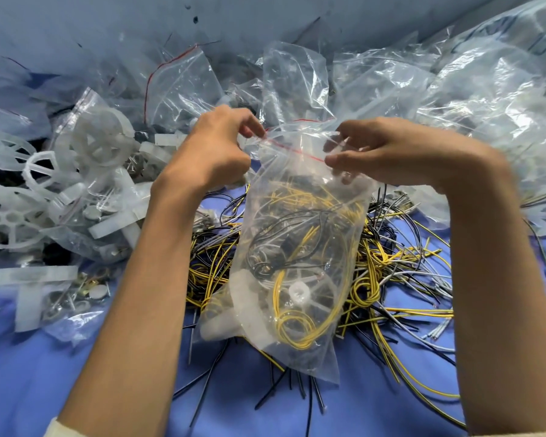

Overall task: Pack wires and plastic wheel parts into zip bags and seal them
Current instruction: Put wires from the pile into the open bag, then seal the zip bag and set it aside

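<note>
Both forearms reach forward, left hand point(216, 146) and right hand point(388, 151) fingers pinching the zip bag point(297, 247) top.

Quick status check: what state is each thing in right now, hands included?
Zip bag, filled with wires and a wheel; seal cannot be told.
Left hand, pinching the bag's top edge.
Right hand, pinching the bag's top edge.
Loose wires, piled on the table under the bag.
Empty bags, crumpled in a heap behind.
</note>
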The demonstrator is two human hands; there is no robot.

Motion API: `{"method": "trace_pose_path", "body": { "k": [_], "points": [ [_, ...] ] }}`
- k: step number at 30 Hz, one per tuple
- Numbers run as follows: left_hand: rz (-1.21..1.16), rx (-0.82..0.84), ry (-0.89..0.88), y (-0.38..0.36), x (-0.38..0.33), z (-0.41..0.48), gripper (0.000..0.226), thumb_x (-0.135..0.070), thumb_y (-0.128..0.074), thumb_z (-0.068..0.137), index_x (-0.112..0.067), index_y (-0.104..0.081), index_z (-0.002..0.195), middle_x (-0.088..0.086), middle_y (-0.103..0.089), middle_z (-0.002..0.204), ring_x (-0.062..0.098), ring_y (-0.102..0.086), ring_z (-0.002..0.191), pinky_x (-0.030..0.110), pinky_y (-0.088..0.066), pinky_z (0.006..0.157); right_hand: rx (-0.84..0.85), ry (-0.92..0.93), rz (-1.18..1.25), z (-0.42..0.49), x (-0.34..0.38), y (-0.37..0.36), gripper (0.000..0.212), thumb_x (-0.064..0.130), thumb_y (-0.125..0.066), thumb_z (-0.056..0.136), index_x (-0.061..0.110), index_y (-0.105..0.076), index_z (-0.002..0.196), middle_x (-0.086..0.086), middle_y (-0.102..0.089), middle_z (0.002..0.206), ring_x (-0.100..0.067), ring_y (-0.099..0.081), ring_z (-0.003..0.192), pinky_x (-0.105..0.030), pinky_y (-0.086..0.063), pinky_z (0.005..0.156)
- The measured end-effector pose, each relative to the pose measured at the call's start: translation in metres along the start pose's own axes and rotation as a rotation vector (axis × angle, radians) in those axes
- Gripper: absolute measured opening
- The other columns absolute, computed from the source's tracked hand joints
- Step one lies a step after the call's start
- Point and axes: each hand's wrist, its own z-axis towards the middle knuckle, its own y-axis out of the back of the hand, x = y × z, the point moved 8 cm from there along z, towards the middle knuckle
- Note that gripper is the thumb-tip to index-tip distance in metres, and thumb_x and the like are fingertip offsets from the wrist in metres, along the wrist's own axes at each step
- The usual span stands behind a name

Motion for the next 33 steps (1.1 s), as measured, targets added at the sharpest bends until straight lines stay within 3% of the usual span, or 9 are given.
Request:
{"method": "trace_pose_path", "body": {
  "k": [3,6,10,16,22,25,28,30,33],
  "points": [
    [-0.017,-0.167,-0.065,0.024,-0.016,-0.004,0.048,0.006,-0.047,0.071,-0.022,-0.067,0.104,0.000,-0.059,0.103,0.016,-0.055,0.081,0.020,-0.044,0.072,-0.085,0.070,0.067,0.002,0.015,0.005,0.039,0.042,-0.056,0.090,0.026,-0.051,0.125,0.007,-0.063,0.111,-0.006,-0.059,0.091,-0.008,-0.042,0.059],
    [-0.081,-0.337,-0.107,0.044,-0.027,-0.009,0.042,0.002,-0.047,0.071,-0.018,-0.069,0.101,0.001,-0.064,0.101,0.008,-0.057,0.080,0.016,-0.046,0.072,-0.203,0.191,0.073,0.006,0.034,0.007,0.039,0.038,-0.057,0.092,0.023,-0.052,0.127,0.005,-0.056,0.118,-0.007,-0.056,0.099,-0.015,-0.046,0.080],
    [-0.543,-0.378,-0.131,0.051,-0.032,-0.015,0.035,0.007,-0.046,0.072,-0.018,-0.064,0.088,-0.008,-0.062,0.084,-0.003,-0.052,0.070,0.014,-0.044,0.070,-0.196,0.276,-0.048,0.011,0.052,-0.007,0.029,0.035,-0.056,0.093,0.023,-0.062,0.118,0.006,-0.048,0.110,-0.007,-0.052,0.100,-0.012,-0.037,0.075],
    [-1.103,-0.165,-0.052,0.029,-0.040,-0.012,0.039,0.020,-0.039,0.069,-0.011,-0.061,0.079,-0.001,-0.056,0.074,0.003,-0.050,0.061,0.012,-0.038,0.057,-0.131,0.298,0.063,0.012,0.049,-0.015,0.018,0.038,-0.057,0.092,0.020,-0.058,0.094,0.008,-0.059,0.087,-0.015,-0.059,0.085,-0.031,-0.046,0.077],
    [-1.023,0.104,0.148,-0.012,-0.041,-0.008,0.024,0.005,-0.041,0.073,-0.009,-0.060,0.077,0.001,-0.061,0.064,0.009,-0.055,0.059,0.018,-0.047,0.055,-0.262,0.320,0.212,0.002,0.038,0.009,0.025,0.031,-0.070,0.084,0.012,-0.064,0.098,0.000,-0.068,0.092,-0.016,-0.066,0.089,-0.042,-0.052,0.085],
    [-0.872,0.211,0.177,-0.024,-0.034,-0.008,0.019,-0.021,-0.049,0.065,-0.018,-0.065,0.076,0.002,-0.066,0.072,0.019,-0.060,0.075,0.035,-0.048,0.079,-0.296,0.331,0.247,0.000,0.039,0.014,0.020,0.026,-0.068,0.085,0.007,-0.067,0.089,-0.006,-0.069,0.080,-0.017,-0.065,0.078,-0.043,-0.053,0.080],
    [-0.871,0.318,0.123,-0.030,-0.035,-0.011,0.034,-0.038,-0.046,0.086,-0.017,-0.073,0.085,0.005,-0.069,0.078,0.020,-0.062,0.076,0.040,-0.046,0.084,-0.363,0.322,0.246,0.001,0.039,0.017,0.008,0.018,-0.064,0.080,0.011,-0.060,0.080,-0.016,-0.065,0.076,-0.026,-0.059,0.067,-0.042,-0.049,0.067],
    [-0.841,0.420,0.065,-0.035,-0.040,-0.015,0.043,-0.046,-0.046,0.083,-0.015,-0.069,0.103,0.006,-0.069,0.089,0.020,-0.064,0.085,0.037,-0.048,0.086,-0.398,0.276,0.208,0.004,0.034,0.019,0.013,0.015,-0.062,0.079,0.011,-0.055,0.090,-0.006,-0.061,0.073,-0.008,-0.052,0.061,-0.031,-0.046,0.061],
    [-0.743,0.481,0.088,-0.041,-0.041,-0.018,0.034,-0.038,-0.057,0.070,-0.020,-0.060,0.099,0.002,-0.066,0.094,0.014,-0.063,0.086,0.023,-0.052,0.071,-0.354,0.242,0.129,0.005,0.030,0.015,0.018,0.020,-0.064,0.082,0.014,-0.050,0.092,0.002,-0.057,0.074,-0.005,-0.049,0.062,-0.023,-0.044,0.056]
  ]
}}
